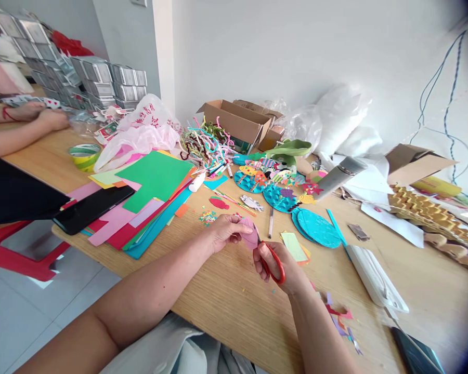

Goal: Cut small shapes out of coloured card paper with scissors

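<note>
My left hand [226, 231] pinches a small piece of pink paper [248, 239] above the wooden table. Red-handled scissors [276, 264] sit in my right hand [281, 262], their blades at the right edge of the pink paper. A drawn line shows faintly on the paper. Just beyond my hands lie a red paper cutout [219, 202], a white fish-shaped cutout [251, 202], a heap of tiny coloured paper bits [208, 217] and a pen [271, 223]. Pale green and orange paper slips [294, 246] rest to the right of the scissors.
Coloured paper sheets [156, 176] and a black phone [95, 208] lie to the left. Blue discs with fish cutouts [281, 197] and a white power strip [376, 275] are on the right. A cardboard box [234, 122] stands behind; another person's hands [50, 117] are at far left.
</note>
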The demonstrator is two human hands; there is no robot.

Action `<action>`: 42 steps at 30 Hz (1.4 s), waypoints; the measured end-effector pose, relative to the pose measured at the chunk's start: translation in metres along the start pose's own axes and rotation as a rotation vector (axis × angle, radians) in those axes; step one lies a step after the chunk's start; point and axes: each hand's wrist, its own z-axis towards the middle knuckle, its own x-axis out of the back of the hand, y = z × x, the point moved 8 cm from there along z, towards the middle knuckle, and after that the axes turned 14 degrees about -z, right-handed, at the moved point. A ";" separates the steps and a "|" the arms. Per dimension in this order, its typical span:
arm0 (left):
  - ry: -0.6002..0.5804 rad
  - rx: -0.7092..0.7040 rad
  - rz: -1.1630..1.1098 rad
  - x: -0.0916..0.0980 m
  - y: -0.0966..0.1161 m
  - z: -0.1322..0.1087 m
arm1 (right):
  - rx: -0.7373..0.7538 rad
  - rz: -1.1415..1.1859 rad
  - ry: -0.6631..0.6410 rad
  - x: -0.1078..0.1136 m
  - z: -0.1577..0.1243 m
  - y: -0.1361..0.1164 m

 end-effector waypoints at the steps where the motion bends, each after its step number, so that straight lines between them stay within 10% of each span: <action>1: 0.001 -0.001 0.002 0.000 0.000 0.000 | 0.001 0.000 0.000 0.000 0.000 0.000; 42: -0.016 -0.010 0.048 0.001 0.000 0.001 | 0.026 -0.025 -0.024 -0.001 -0.002 -0.003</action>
